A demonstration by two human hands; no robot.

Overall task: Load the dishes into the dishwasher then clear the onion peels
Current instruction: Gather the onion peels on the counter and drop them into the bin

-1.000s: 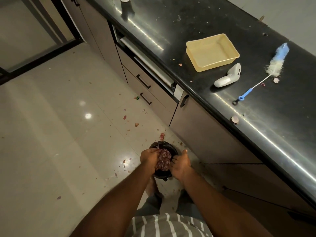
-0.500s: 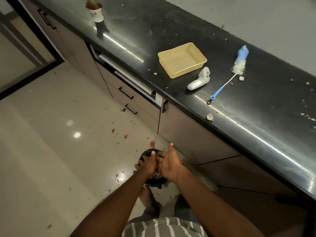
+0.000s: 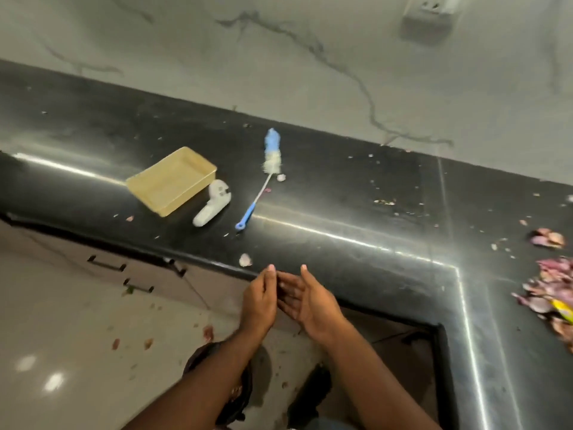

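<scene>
Holding our left hand [image 3: 259,301] and right hand [image 3: 307,301] side by side, fingers spread and grasping nothing, we have them just short of the counter [image 3: 341,259] edge. One peel [image 3: 245,260] lies just beyond the left fingertips. Far to the right of our right hand sits the peel heap [image 3: 552,290]. Beyond both hands lie a brush [image 3: 263,178], controller [image 3: 213,202] and tray [image 3: 171,180].

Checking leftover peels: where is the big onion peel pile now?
In the head view, the onion peel pile lies at the far right edge of the black counter, well right of both hands.
</scene>
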